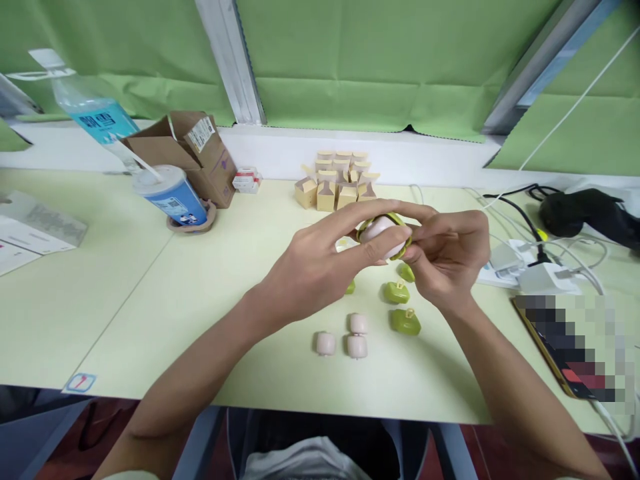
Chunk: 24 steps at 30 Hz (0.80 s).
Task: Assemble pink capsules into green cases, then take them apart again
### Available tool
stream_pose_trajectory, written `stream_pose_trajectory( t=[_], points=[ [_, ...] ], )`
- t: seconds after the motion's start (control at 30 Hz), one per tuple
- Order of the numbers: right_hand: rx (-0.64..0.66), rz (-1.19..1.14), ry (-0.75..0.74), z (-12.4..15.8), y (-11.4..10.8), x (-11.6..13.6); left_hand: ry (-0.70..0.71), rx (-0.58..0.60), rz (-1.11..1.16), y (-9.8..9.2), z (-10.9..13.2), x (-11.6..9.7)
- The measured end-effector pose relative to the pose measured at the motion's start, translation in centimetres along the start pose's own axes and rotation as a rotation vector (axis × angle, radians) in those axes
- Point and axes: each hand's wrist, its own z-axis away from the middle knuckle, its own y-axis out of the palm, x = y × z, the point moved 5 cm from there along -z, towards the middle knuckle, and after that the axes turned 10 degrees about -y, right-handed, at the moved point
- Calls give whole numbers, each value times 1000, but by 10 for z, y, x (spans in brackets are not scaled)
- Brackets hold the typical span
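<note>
Above the table I hold up a pale pink rounded piece with an olive-green cord running round its edge. My left hand is closed on it, the thumb lying across its face and the fingers behind. Thumb and fingers of my right hand pinch at the cord on its right side. Below my hands lie several glossy green pieces with small loops on top. Nearer the front edge are three small pale pink barrel-shaped pieces. Another item behind my left fingers is mostly hidden.
Small yellow open boxes stand clustered at the back. To the left are a blue cup with a straw, a brown carton, a bottle and a white box. Chargers, cables and a phone lie right.
</note>
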Motion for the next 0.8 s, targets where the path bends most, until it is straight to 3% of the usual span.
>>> stream_pose_trajectory(
  t=[0.23, 0.43, 0.57, 0.7, 0.8],
  points=[
    [72, -90, 161, 0, 1, -11, 1, -42, 45, 6, 1, 6],
    [72, -71, 187, -3, 2, -5, 250, -71, -171, 8, 1, 9],
    [-21, -19, 218, -3, -7, -9, 309, -139, -262, 13, 3, 9],
    [-114, -4, 380, -2, -17, -19, 346, -203, -332, 17, 10, 2],
    [-94, -48, 515, 1, -16, -23, 351, -263, -377, 16, 10, -3]
  ],
)
